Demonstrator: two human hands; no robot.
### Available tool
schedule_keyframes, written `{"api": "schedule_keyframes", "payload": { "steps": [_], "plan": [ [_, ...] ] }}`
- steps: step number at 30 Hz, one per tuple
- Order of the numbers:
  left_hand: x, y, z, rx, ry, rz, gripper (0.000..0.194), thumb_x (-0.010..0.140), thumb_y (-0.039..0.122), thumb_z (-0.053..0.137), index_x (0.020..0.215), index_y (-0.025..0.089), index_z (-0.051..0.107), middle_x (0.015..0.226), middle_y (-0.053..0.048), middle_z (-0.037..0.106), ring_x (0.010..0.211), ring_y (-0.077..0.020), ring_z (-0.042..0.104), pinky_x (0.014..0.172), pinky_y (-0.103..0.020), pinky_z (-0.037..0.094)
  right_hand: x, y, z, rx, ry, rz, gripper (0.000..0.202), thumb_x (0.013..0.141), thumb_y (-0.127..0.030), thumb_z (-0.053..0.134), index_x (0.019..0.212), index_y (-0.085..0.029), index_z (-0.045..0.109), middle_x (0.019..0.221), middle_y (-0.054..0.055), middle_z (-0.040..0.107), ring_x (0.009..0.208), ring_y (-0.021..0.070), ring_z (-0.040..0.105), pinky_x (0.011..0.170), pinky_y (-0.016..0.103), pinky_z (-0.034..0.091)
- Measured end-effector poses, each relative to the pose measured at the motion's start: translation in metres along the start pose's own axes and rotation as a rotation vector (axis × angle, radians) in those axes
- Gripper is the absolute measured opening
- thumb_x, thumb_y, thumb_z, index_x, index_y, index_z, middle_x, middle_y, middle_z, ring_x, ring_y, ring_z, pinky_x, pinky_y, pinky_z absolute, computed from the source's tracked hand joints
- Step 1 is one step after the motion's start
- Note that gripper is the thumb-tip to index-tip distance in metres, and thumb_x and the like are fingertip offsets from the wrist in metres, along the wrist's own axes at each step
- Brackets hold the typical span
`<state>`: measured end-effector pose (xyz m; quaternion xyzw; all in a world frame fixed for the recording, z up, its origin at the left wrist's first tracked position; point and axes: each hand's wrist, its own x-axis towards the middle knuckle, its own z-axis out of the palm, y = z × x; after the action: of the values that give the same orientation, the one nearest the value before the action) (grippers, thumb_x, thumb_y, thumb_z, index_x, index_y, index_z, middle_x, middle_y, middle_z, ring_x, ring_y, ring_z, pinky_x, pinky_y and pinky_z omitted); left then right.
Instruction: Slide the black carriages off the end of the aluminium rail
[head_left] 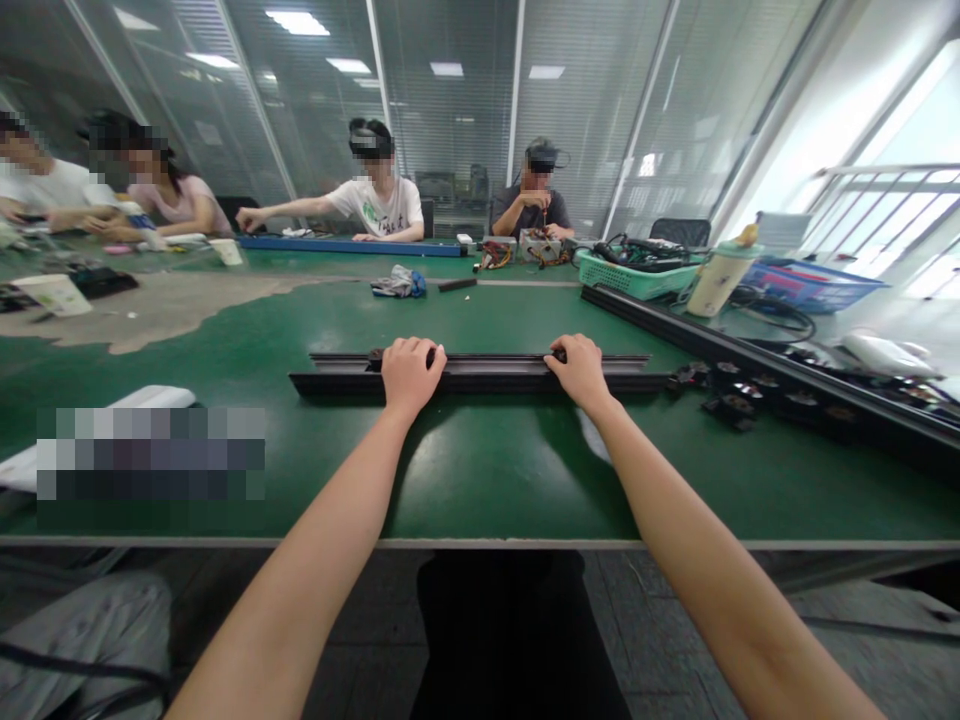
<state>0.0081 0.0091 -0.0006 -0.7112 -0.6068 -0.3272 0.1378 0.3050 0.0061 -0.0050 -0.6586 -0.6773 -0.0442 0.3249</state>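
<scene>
Green table (502, 480) carries a black rail (495, 383), its long axis running left to right, crosswise to the reach. Left hand (412, 374) and right hand (580, 370) both touch it, well apart, neither nearer, fingers curled narrow; whether they grip I cannot tell. One dark block (376, 357) sits just left of the left hand.

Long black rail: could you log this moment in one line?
left hand: on long black rail | right hand: on same rail, further right | rail: on green table
</scene>
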Motion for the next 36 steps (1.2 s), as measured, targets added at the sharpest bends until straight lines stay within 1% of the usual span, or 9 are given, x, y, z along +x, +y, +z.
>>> {"api": "schedule_keyframes", "payload": {
  "steps": [6, 12, 17, 26, 36],
  "plan": [
    [0.0, -0.003, 0.003, -0.01, 0.022, 0.015, 0.031, 0.106, 0.037, 0.049, 0.098, 0.023, 0.076, 0.11, -0.013, 0.079, 0.11, -0.0343, 0.064, 0.095, -0.048, 0.048, 0.002, 0.004, 0.002, 0.029, 0.012, -0.016, 0.007, 0.095, -0.02, 0.069, 0.1, -0.021, 0.073, 0.113, 0.014, 0.072, 0.111, 0.0321, 0.061, 0.101, 0.044, 0.042],
    [0.0, -0.002, 0.003, -0.004, 0.017, 0.011, 0.032, 0.106, 0.037, 0.048, 0.098, 0.022, 0.076, 0.11, -0.014, 0.079, 0.111, -0.035, 0.064, 0.096, -0.048, 0.047, 0.002, 0.009, 0.001, 0.067, 0.025, -0.062, 0.012, 0.094, -0.02, 0.069, 0.104, -0.022, 0.075, 0.107, 0.012, 0.073, 0.106, 0.0307, 0.062, 0.099, 0.044, 0.043],
    [0.0, 0.0, 0.003, -0.006, 0.013, 0.01, 0.033, 0.106, 0.037, 0.048, 0.098, 0.022, 0.076, 0.111, -0.015, 0.079, 0.111, -0.0352, 0.064, 0.096, -0.049, 0.047, 0.003, 0.01, -0.002, 0.076, 0.014, -0.083, 0.007, 0.095, -0.021, 0.069, 0.096, -0.023, 0.076, 0.103, 0.011, 0.072, 0.104, 0.0301, 0.061, 0.097, 0.044, 0.044],
    [0.0, 0.001, 0.0, -0.008, 0.002, 0.001, 0.032, 0.106, 0.037, 0.048, 0.097, 0.023, 0.075, 0.11, -0.014, 0.078, 0.111, -0.0346, 0.065, 0.096, -0.047, 0.047, 0.004, 0.01, -0.005, 0.085, 0.004, -0.063, 0.011, 0.094, -0.019, 0.069, 0.088, -0.023, 0.077, 0.101, 0.01, 0.07, 0.104, 0.0293, 0.06, 0.097, 0.043, 0.043],
    [0.0, 0.001, 0.001, -0.007, 0.013, 0.011, 0.034, 0.106, 0.037, 0.046, 0.097, 0.024, 0.075, 0.11, -0.014, 0.079, 0.11, -0.035, 0.064, 0.096, -0.049, 0.047, 0.003, 0.009, -0.009, 0.058, 0.004, -0.037, 0.013, 0.093, -0.017, 0.067, 0.088, -0.022, 0.078, 0.101, 0.01, 0.072, 0.103, 0.0284, 0.061, 0.097, 0.042, 0.043]
  ]
}}
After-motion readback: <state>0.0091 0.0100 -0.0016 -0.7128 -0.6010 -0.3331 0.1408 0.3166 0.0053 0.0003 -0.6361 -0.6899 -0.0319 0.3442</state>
